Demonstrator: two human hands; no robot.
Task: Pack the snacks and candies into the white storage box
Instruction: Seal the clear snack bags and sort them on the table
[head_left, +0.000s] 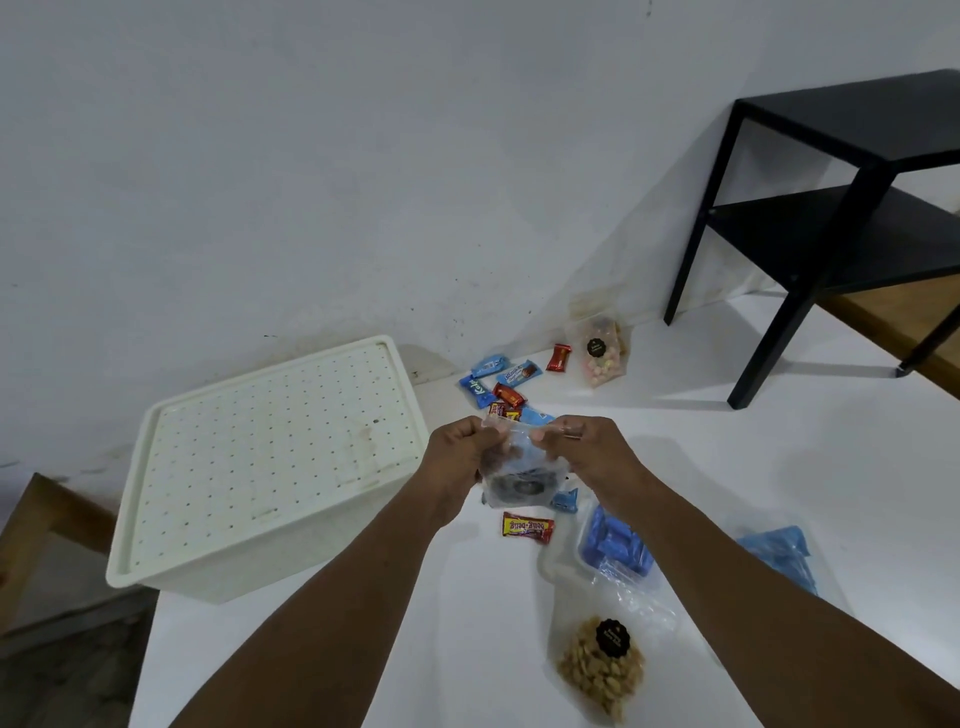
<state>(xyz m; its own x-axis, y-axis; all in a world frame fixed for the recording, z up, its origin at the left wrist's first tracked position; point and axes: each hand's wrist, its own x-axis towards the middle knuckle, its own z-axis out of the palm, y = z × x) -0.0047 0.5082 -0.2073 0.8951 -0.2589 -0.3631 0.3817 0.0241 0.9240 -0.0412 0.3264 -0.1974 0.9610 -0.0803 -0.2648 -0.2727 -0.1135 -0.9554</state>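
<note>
Clear bag (519, 475) hangs between both hands above the white surface (779, 467), top edge pinched at each side. Left hand (460, 457) grip clamped on the bag's left corner, right hand (592, 449) grip clamped on the right corner. White storage box (260, 467) sits just left, lid on. Loose candies (506, 387) lie beyond the hands; peanut bag (602, 667) near.

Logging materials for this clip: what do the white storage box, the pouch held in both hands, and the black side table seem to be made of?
White storage box: likely matte moulded plastic; its lid, still on, shows a regular grid of small dots.
Pouch: thin clear plastic film, glossy; contents show through, and both hands' fingers pinch its top edge.
Black side table: smooth matte black, painted metal or wood; cannot tell which.
</note>
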